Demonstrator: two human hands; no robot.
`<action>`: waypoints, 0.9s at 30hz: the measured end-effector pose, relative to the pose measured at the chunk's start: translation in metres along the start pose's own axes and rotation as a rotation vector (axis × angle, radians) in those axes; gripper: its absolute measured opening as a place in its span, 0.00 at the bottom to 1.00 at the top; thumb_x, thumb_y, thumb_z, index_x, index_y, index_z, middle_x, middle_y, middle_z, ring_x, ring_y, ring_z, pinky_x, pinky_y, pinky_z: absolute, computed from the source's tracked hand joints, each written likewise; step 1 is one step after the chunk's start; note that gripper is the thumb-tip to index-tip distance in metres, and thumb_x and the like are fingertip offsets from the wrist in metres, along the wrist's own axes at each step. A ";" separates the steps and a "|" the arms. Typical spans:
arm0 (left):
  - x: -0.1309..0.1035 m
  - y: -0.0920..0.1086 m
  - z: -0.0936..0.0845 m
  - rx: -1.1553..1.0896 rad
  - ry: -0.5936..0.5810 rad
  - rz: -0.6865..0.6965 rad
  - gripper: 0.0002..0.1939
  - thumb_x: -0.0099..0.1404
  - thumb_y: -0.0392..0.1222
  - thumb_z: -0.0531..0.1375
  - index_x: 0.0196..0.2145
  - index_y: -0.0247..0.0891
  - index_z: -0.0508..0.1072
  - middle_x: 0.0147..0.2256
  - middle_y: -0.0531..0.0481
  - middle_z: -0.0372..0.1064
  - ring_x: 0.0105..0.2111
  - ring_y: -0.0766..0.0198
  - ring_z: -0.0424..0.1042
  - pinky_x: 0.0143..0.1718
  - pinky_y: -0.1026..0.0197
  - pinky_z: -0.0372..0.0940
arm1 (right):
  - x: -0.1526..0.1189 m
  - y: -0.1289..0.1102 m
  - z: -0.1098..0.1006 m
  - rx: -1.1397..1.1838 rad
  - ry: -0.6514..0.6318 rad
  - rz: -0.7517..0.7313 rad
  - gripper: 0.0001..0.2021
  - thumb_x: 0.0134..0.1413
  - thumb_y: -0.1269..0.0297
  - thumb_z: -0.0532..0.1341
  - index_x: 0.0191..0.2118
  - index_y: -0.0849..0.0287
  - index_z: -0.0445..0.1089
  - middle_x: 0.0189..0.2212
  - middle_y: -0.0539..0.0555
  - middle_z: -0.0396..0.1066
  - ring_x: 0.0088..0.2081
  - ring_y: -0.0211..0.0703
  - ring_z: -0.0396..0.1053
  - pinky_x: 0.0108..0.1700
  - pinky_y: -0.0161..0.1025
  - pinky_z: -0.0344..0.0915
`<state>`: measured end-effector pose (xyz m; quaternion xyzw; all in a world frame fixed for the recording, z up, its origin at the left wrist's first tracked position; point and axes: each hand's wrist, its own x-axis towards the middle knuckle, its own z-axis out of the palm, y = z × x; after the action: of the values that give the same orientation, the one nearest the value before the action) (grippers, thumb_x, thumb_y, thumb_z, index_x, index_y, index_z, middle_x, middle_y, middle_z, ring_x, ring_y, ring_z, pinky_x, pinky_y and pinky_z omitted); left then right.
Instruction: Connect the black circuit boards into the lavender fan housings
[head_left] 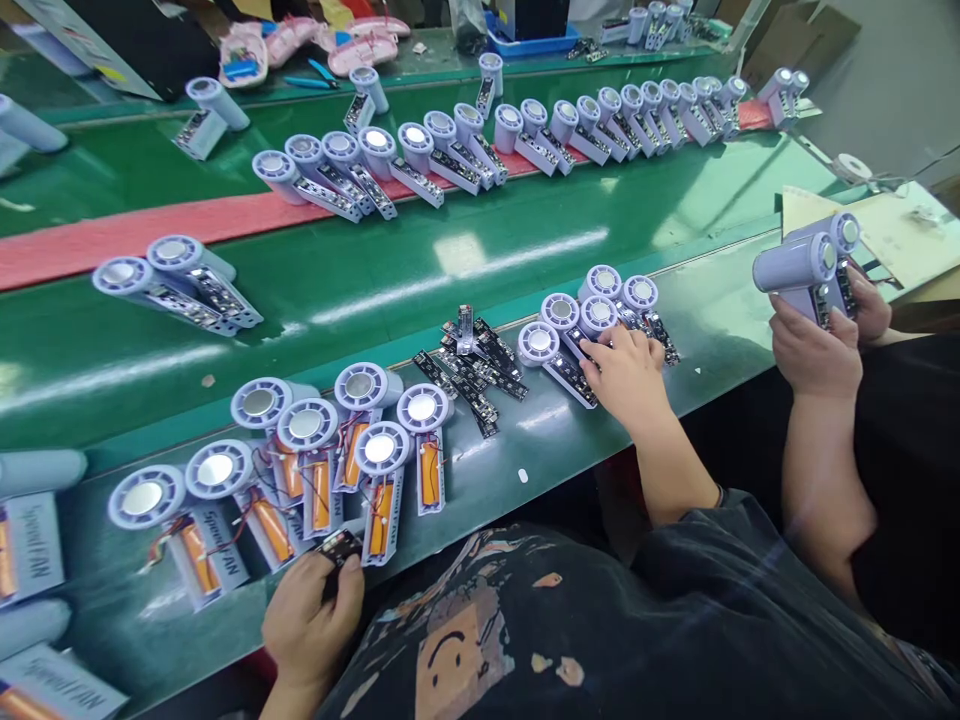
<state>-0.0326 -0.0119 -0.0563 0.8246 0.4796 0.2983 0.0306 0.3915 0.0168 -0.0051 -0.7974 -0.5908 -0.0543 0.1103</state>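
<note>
My left hand [311, 615] is closed at the bench's front edge, pinching a small black circuit board [339, 546] between thumb and fingers. Just beyond it lie several lilac handheld fans [382, 450], their handles open on orange batteries and thin wires. To the right, my right hand [630, 375] is closed over the handle of a handheld fan [559, 312] in a small group whose handles show black boards. Its fingertips are partly hidden among the handles. Between my hands, a loose pile of black circuit boards [480, 370] rests on the green bench [525, 510].
Behind the bench runs a green conveyor with a red strip [187, 225], carrying a long row of fans [416, 150]. A co-worker's hands [817, 350] hold two fans at the right. Pliers [315, 75] and pink pieces [364, 50] lie on the far shelf.
</note>
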 end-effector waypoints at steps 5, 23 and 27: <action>0.002 0.001 0.000 0.053 0.023 0.093 0.09 0.68 0.39 0.55 0.28 0.40 0.68 0.23 0.51 0.69 0.25 0.61 0.70 0.29 0.62 0.62 | 0.000 0.001 0.001 0.005 0.022 -0.012 0.13 0.62 0.62 0.60 0.48 0.49 0.78 0.44 0.59 0.70 0.46 0.53 0.60 0.51 0.54 0.53; 0.001 0.000 0.000 0.076 0.035 0.136 0.08 0.68 0.37 0.56 0.29 0.39 0.67 0.25 0.50 0.69 0.27 0.61 0.70 0.28 0.62 0.58 | 0.001 -0.003 -0.006 0.012 -0.073 0.030 0.14 0.62 0.62 0.61 0.51 0.50 0.77 0.47 0.59 0.68 0.49 0.54 0.61 0.53 0.53 0.52; 0.004 0.002 0.001 0.071 0.044 0.145 0.12 0.69 0.38 0.55 0.27 0.40 0.64 0.22 0.54 0.63 0.23 0.64 0.66 0.27 0.63 0.57 | 0.001 -0.005 -0.010 -0.003 -0.099 0.032 0.14 0.63 0.62 0.60 0.52 0.50 0.76 0.47 0.59 0.68 0.49 0.54 0.61 0.53 0.53 0.52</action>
<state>-0.0288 -0.0095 -0.0538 0.8510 0.4295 0.3005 -0.0310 0.3871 0.0167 0.0058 -0.8086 -0.5827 -0.0141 0.0807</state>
